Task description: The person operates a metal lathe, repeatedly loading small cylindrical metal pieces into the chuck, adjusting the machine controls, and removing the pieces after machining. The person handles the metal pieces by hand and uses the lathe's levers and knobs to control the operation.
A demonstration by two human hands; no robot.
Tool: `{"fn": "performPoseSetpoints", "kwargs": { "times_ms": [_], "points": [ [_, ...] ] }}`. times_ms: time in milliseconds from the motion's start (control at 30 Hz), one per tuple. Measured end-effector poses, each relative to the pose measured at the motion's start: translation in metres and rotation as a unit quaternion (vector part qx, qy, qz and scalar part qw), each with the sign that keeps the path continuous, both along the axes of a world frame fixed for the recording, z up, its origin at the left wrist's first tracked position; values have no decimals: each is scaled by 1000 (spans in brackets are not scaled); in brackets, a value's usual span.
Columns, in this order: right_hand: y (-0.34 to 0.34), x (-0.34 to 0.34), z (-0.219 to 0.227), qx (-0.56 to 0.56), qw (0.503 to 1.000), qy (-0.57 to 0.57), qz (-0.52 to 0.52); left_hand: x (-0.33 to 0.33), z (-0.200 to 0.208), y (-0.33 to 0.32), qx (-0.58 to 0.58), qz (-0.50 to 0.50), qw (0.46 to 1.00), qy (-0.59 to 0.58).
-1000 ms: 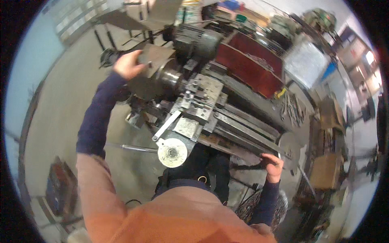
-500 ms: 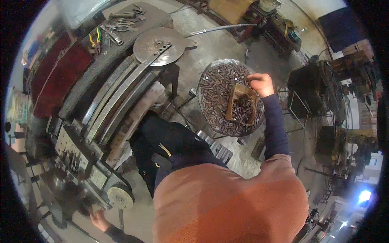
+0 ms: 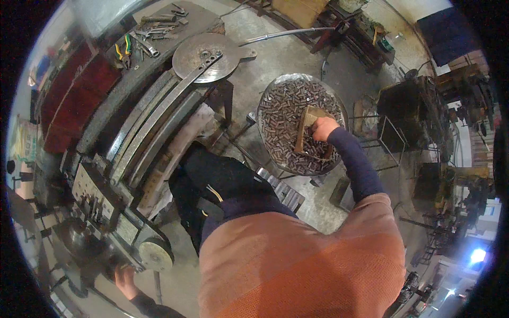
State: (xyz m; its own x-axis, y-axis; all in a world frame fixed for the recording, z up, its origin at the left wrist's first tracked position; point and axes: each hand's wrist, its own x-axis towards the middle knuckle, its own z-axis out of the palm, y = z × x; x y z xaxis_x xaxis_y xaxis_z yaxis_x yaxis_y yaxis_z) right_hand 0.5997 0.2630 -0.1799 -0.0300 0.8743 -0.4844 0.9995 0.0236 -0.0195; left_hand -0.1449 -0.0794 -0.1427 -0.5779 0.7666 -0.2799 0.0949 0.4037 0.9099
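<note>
My right hand (image 3: 324, 129) is bent down into a worn, open tan box (image 3: 316, 112) that sits on a heap of small metal cylinders (image 3: 286, 108). Its fingers are drawn together and point into the box; what they grip, if anything, is hidden. The heap fills a round metal pan (image 3: 263, 143) to my right. At the lower left my left hand (image 3: 125, 281) reaches the near end of a long machine (image 3: 127, 230), beside a round pale wheel (image 3: 156, 255). Its fingers are stretched out, with the tips against dark machine parts.
A flat metal disc (image 3: 205, 57) with a long bar (image 3: 185, 82) tops the machine's far end. Pliers (image 3: 124, 50) and wrenches (image 3: 148, 47) lie on the bench beyond. A thin metal frame (image 3: 391, 135) stands right of the pan.
My right hand has moved from the box's far right edge down and left into the box. The left hand stays by the machine's end, shifted slightly up and left.
</note>
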Motion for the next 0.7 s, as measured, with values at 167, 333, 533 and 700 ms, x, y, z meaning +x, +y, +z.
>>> {"fn": "performPoseSetpoints", "kwargs": {
  "times_ms": [167, 333, 533, 700],
  "points": [
    [5, -16, 8, -28, 995, -83, 48, 4, -3, 4, -4, -2, 1000, -8],
    [1, -17, 34, 61, 995, 65, -38, 10, 5, -3, -3, 27, 1000, 6],
    [1, 45, -19, 135, 969, 190, 77, 23, 27, 10, -2, 16, 1000, 11],
    [0, -23, 33, 205, 872, 444, -11, 35, 56, 12, 5, 2, 995, 99]
  ]
}}
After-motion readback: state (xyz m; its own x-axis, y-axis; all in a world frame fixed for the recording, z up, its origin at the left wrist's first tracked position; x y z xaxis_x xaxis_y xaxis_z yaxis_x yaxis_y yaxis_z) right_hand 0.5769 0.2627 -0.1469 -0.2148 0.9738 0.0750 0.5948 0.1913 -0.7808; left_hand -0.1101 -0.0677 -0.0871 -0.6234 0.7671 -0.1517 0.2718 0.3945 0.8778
